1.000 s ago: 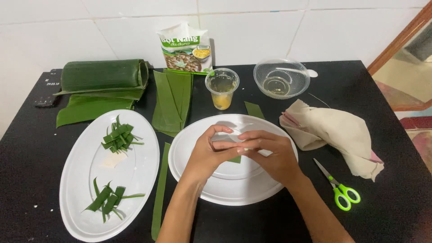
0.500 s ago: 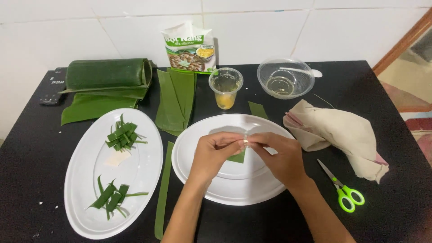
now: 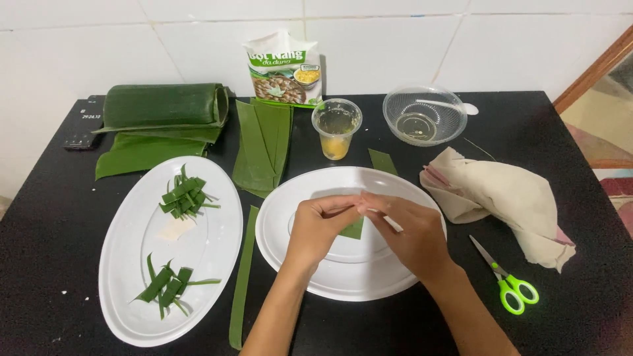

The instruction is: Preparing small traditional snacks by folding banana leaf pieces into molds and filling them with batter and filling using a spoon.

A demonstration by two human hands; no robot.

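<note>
Green leaf is everywhere on this black table (image 3: 580, 132). At the centre of the frame the left hand (image 3: 315, 227) and the right hand (image 3: 412, 231) meet fingertip to fingertip over a round white plate (image 3: 290, 257), both pinched shut on a small strip of green leaf (image 3: 353, 229); a thin pale stick (image 3: 390, 223) pokes out by the right fingers, and whether they grip it too I cannot tell. The piece looks partway folded. On the oval white plate (image 3: 125, 290) at lower left lie two folded leaf bundles (image 3: 184, 196), so some appear finished already. Plenty seems left: a rolled banana leaf (image 3: 161, 105) at upper left, cut leaf sheets (image 3: 260, 142) beside it, a long strip (image 3: 242, 277) between the plates. A plastic cup (image 3: 336, 126), a clear bowl (image 3: 424, 115), a printed packet (image 3: 283, 66), a beige cloth (image 3: 501, 194) and green-handled scissors (image 3: 508, 280) stand around.
</note>
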